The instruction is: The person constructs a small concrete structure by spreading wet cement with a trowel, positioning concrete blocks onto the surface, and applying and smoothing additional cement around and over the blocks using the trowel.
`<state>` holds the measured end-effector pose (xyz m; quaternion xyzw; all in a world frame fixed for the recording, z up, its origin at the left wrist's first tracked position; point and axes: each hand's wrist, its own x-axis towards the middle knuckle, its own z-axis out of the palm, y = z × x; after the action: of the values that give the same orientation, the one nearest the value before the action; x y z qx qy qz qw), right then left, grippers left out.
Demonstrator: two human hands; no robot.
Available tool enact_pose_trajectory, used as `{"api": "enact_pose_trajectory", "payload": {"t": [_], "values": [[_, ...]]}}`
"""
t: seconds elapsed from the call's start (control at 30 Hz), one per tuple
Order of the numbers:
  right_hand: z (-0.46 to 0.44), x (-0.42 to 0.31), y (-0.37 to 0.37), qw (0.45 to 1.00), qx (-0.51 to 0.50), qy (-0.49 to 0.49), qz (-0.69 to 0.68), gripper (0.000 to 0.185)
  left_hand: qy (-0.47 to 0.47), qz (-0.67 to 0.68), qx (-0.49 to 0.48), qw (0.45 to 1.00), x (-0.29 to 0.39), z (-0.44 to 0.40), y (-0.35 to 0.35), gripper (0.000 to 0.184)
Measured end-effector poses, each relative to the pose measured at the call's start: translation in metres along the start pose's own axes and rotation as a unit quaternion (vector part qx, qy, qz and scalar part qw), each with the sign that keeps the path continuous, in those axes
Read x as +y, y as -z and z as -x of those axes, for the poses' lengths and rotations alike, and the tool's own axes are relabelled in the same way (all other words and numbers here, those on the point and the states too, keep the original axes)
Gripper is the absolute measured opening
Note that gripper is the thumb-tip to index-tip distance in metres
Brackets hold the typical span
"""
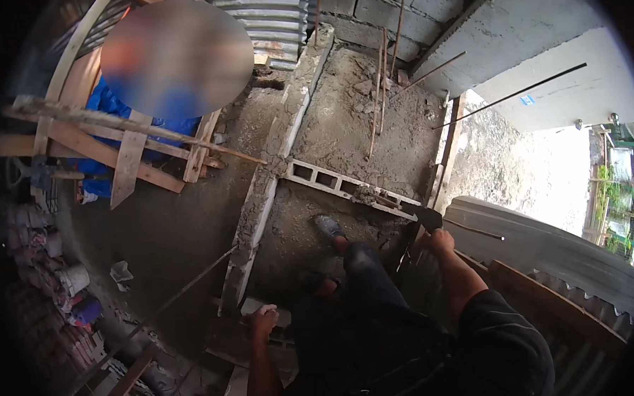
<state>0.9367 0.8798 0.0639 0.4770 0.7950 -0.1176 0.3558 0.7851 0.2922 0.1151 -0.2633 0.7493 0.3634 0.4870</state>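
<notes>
My right hand (437, 241) is wrapped round the handle of a dark, flat-bladed trowel (425, 216). The blade is at the right end of a row of hollow concrete blocks (323, 177). Wet mortar (365, 194) lies on top of the blocks near their middle. Lower down and to the left, my left hand (263, 318) is closed, with its fingers bent near a pale block edge; whether anything is in it cannot be made out. A long block wall (259, 211) topped with rough mortar runs between my hands and the floor at the left.
Upright rebars (381, 89) stand beyond the block row. Wooden boards (128, 164) and a blue tarp (107, 101) are at upper left, beside a blurred patch. Stacked sacks (33, 260) line the left side. Corrugated metal sheets (545, 241) lie at right. A thin rod slants across lower left.
</notes>
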Motion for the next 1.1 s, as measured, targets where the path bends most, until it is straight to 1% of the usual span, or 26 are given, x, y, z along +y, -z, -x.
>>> {"api": "enact_pose_trajectory", "payload": {"t": [0.03,0.13,0.23,0.27,0.3,0.33,0.37,0.4,0.43,0.5,0.53,0.57,0.6,0.63,0.67,0.7,0.73,0.77,0.8,0.83,0.87,0.9,0.93,1.0,1.03,1.1], "values": [[0.015,-0.003,0.023,0.999,-0.032,0.03,0.025,0.033,-0.002,0.032,0.023,0.999,-0.006,0.001,-0.001,0.029],[-0.021,0.04,-0.007,0.979,-0.065,0.135,0.141,0.036,-0.058,0.078,0.039,0.994,-0.028,0.005,0.004,0.029],[-0.07,0.055,-0.033,0.962,-0.226,0.107,0.113,0.047,-0.081,0.098,0.087,0.988,-0.054,0.014,0.013,0.029],[0.02,-0.014,0.036,0.952,-0.269,0.074,0.124,0.041,-0.089,0.09,0.093,0.988,-0.071,0.014,0.017,0.029],[0.04,-0.035,0.048,0.954,-0.262,0.06,0.135,0.04,-0.097,0.081,0.098,0.987,-0.089,0.016,0.021,0.029],[0.12,-0.1,0.093,0.946,-0.283,0.086,0.134,0.041,-0.092,0.115,0.12,0.982,-0.112,0.018,0.025,0.029],[0.086,-0.085,0.067,0.949,-0.258,0.072,0.164,0.04,-0.085,0.115,0.113,0.983,-0.132,0.02,0.028,0.028],[0.145,-0.124,0.092,0.936,-0.227,0.246,0.113,0.038,-0.078,0.118,0.106,0.984,-0.154,0.02,0.027,0.028],[0.125,-0.108,0.079,0.917,-0.228,0.327,-0.005,0.035,-0.075,0.155,0.124,0.977,-0.18,0.017,0.026,0.028],[0.059,-0.113,0.052,0.979,-0.148,0.108,0.089,0.031,-0.121,-0.106,0.099,0.982,-0.226,0.014,0.022,0.026],[0.089,-0.146,0.064,0.933,-0.132,0.253,0.219,0.032,-0.112,-0.069,0.115,0.985,-0.236,0.022,0.018,0.026],[0.094,-0.176,0.066,0.868,-0.056,0.363,0.332,0.032,-0.072,-0.035,0.139,0.987,-0.241,0.035,0.016,0.024],[0.096,-0.203,0.065,0.773,0.017,0.462,0.435,0.032,-0.029,0.001,0.159,0.987,-0.244,0.047,0.013,0.022],[0.115,-0.259,0.067,0.749,0.047,0.514,0.416,0.035,-0.003,0.064,0.162,0.985,-0.258,0.061,-0.008,0.022],[0.135,-0.29,0.064,0.746,0.055,0.536,0.39,0.038,-0.037,-0.03,0.198,0.979,-0.26,0.072,-0.01,0.023],[0.15,-0.321,0.06,0.698,0.03,0.613,0.37,0.038,-0.07,-0.127,0.23,0.962,-0.263,0.078,-0.02,0.024],[0.166,-0.349,0.053,0.734,0.012,0.606,0.305,0.038,-0.055,-0.103,0.226,0.967,-0.268,0.072,-0.041,0.024],[0.181,-0.378,0.043,0.721,-0.005,0.616,0.317,0.04,0.03,0.148,0.203,0.967,-0.271,0.065,-0.064,0.026],[0.191,-0.405,0.032,0.683,-0.024,0.645,0.343,0.039,0.114,0.386,0.171,0.899,-0.273,0.061,-0.086,0.03],[0.195,-0.431,0.015,0.641,-0.05,0.683,0.347,0.037,0.13,0.409,0.168,0.887,-0.268,0.06,-0.106,0.03],[0.188,-0.455,-0.007,0.598,-0.077,0.708,0.367,0.039,0.146,0.406,0.175,0.885,-0.263,0.058,-0.123,0.04],[0.195,-0.477,-0.025,0.631,-0.122,0.636,0.427,0.038,0.162,0.4,0.177,0.885,-0.254,0.059,-0.143,0.052],[0.223,-0.487,-0.041,0.581,-0.115,0.683,0.428,0.037,0.176,0.418,0.17,0.875,-0.239,0.065,-0.157,0.052],[0.226,-0.509,-0.081,0.495,-0.181,0.696,0.488,0.039,0.194,0.385,0.207,0.878,-0.206,0.075,-0.168,0.08],[0.233,-0.513,-0.098,0.485,-0.185,0.691,0.503,0.039,0.201,0.399,0.2,0.872,-0.195,0.066,-0.18,0.08],[0.256,-0.511,-0.134,0.558,-0.289,0.605,0.49,0.04,0.255,0.473,0.148,0.83,-0.173,0.046,-0.208,0.098]]}}
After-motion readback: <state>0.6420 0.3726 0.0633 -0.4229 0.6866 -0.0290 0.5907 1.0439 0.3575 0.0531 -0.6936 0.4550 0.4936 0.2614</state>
